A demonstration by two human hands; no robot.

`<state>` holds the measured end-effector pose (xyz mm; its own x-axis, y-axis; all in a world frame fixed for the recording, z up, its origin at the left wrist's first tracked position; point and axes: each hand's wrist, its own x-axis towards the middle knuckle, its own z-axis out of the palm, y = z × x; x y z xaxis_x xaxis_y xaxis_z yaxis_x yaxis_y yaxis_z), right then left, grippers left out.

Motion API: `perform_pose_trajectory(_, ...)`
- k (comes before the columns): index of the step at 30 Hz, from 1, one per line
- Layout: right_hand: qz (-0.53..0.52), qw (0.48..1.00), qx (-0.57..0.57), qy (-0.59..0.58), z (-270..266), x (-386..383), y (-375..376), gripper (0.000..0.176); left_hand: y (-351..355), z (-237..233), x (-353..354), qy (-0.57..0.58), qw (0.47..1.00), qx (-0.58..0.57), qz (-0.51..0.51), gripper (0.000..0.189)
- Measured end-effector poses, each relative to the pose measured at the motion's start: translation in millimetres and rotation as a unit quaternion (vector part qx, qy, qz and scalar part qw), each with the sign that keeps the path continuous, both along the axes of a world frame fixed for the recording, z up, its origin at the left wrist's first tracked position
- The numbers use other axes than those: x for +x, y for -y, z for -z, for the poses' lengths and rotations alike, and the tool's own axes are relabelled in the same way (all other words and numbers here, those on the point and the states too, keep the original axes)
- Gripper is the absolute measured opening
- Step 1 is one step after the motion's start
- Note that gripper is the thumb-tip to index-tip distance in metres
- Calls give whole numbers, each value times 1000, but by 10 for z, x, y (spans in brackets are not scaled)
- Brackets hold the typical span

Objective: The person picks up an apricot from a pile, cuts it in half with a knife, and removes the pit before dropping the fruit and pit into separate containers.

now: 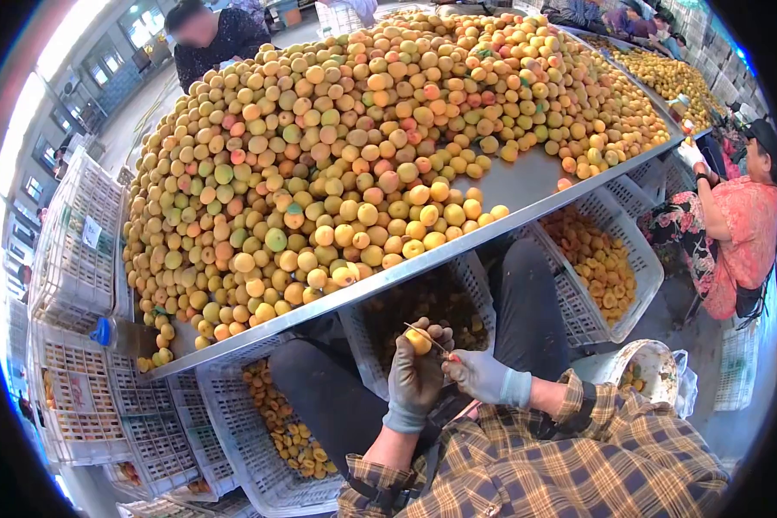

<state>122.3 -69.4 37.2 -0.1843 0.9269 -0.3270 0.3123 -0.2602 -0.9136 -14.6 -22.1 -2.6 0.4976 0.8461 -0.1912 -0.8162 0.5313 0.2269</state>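
Observation:
Above my lap, my gloved left hand (413,377) holds a yellow apricot (419,342) between thumb and fingers. My gloved right hand (477,375) is closed on the handle of a small knife (429,337), whose thin blade lies against the apricot. Both gloves are grey with light blue cuffs, and the left one is stained brown. Beneath my hands, between my knees, is a crate (363,343) with dark contents and some fruit pieces. A large heap of apricots (319,164) covers the metal table in front of me.
The metal table's raised edge (337,298) runs just beyond my knees. Crates of split apricots stand at left (233,432) and right (647,259). A white bucket (661,369) is by my right side. A co-worker (738,224) sits at right; another person (220,39) is behind the heap.

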Motion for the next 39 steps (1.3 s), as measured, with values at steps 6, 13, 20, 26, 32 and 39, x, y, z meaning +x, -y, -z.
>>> perform_pose_trajectory(6, -25, 1000, -10, 12, 133, -24, -25, 42, 33, -19, 27, 26, 999, -30, 27, 49)
perform_pose_trajectory(13, -14, 997, -3, 73, 85, -14, -175, 41, 27, 48, 36, -78, 997, 25, 10, 51)
perform_pose_trajectory(20, -28, 996, -22, 80, 184, 3, -100, 44, -35, 61, -27, -201, 977, 67, 25, 45)
perform_pose_trajectory(26, 48, 987, -38, 151, 397, -112, -38, 42, 51, 232, 97, -141, 988, -63, 19, 46)
perform_pose_trajectory(32, -52, 998, -21, 22, 418, 22, -337, 36, -73, 289, 4, -229, 974, -2, -7, 44)
perform_pose_trajectory(39, 41, 993, -40, 103, 438, -190, -2, 42, -70, 332, 10, -133, 986, -101, -19, 46)
